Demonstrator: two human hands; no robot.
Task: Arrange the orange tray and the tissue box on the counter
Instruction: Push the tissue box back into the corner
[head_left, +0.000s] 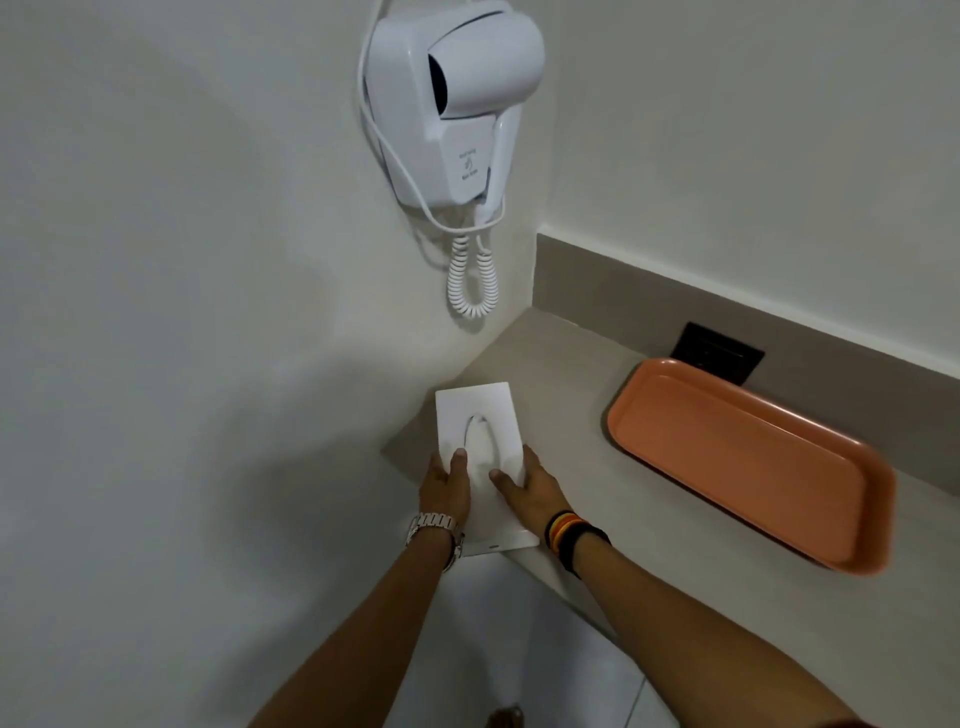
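White and flat-topped, the tissue box (478, 457) sits at the counter's (571, 415) left end, its near end jutting past the front edge. We have it clamped between our left hand (447, 480) and right hand (527, 480), thumbs on top. It looks unsettled, so we judge this half unfinished. Further right, well apart, the orange tray (748, 462) lies empty and angled, apparently placed, its near corner close to the front edge. Bare counter between them gives room to slide. Beyond, the corner wall and hair dryer (452, 98) cord limit us.
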